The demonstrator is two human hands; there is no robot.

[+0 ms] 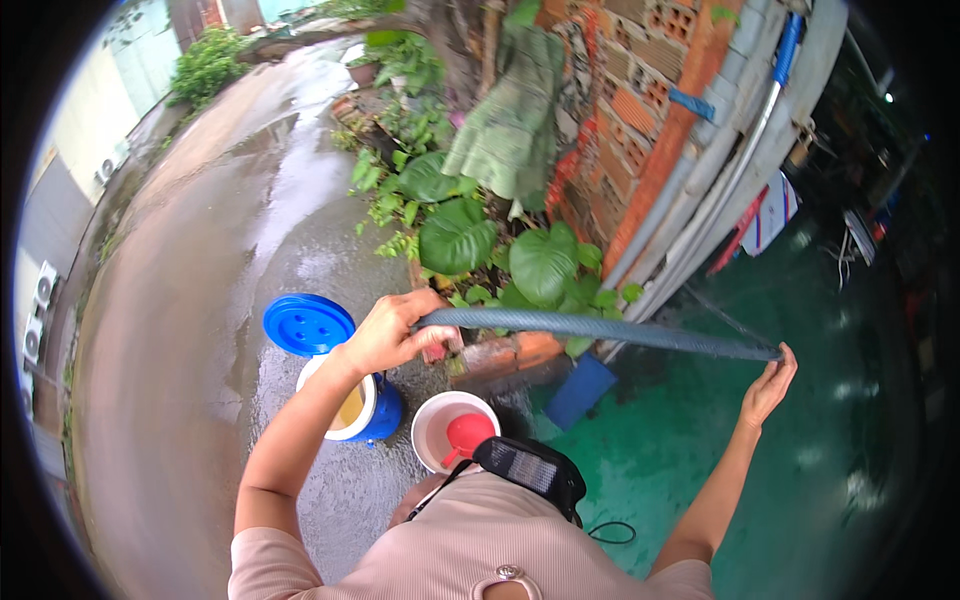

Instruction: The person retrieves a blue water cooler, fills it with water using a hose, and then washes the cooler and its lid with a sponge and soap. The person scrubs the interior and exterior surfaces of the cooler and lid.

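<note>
A: State of the hands?
B: Both engaged. Left hand (398,328) curls around one end of a grey-blue hose (600,328), thumb below, fingers over the top. Right hand (770,382) grasps it at the far right; exact finger placement too small to read.

A: Position of the hose?
B: Raised in front of the body, stretched between the hands, nearly level, dipping slightly toward the right. A thin dark line runs from near the right hand back toward the pipes (745,135); cannot tell whether it is the same hose.

A: Items below the left arm?
B: Blue cooler (386,408), opened, something yellowish inside. Its blue lid (308,324) stands off the opening, to the upper left. Just right of the cooler: a white bucket (421,434) with a red dipper (470,434) in it.

A: Ground?
B: Two surfaces: wet grey concrete (330,500) on the left, green floor (650,470) on the right. A blue flat piece (581,390) lies beneath the hose, near the low brick edging (508,355).

A: Beyond the hose?
B: Broad-leaved plants (457,237), a green cloth (512,115) hanging above them, then a hollow-brick wall (630,70) beside the pipes.

A: On the person?
B: Black mesh pouch (530,468) at the waist, beside the bucket in this view.
</note>
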